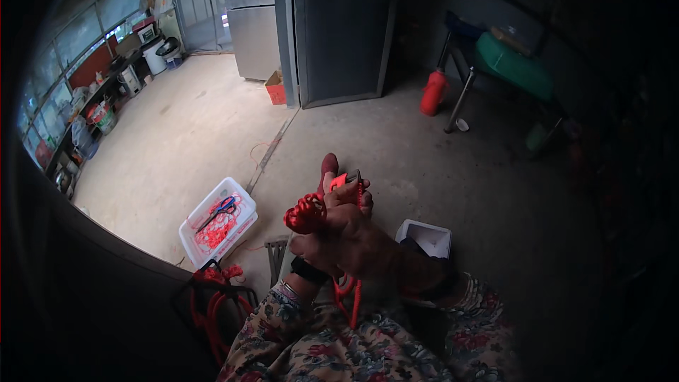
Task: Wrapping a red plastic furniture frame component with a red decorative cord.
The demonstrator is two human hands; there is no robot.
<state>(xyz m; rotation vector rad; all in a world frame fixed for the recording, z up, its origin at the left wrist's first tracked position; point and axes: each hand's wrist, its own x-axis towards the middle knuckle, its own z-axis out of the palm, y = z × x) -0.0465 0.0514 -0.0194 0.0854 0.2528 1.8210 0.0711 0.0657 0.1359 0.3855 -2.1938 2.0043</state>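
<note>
My left hand (311, 249), partly covered by the right, is closed round a knotted bundle of shiny red cord (305, 213). Crossing in front of it, my right hand (362, 237) has its fingers curled around a small red object with a black part (339, 182); its kind is not clear. A thin strand of red cord runs by those fingers. Below my wrists, loops of red cord (346, 296) hang over my patterned clothing. The fingertips of the left hand are mostly hidden.
At left, a white plastic basket (221, 223) holds red cord pieces and blue-handled scissors (218, 212). Beside it, a black frame (212, 297) carries more red cord. A white bin (426, 237) stands at right. Farther off are a red bottle (434, 92) and a green basin (513, 64).
</note>
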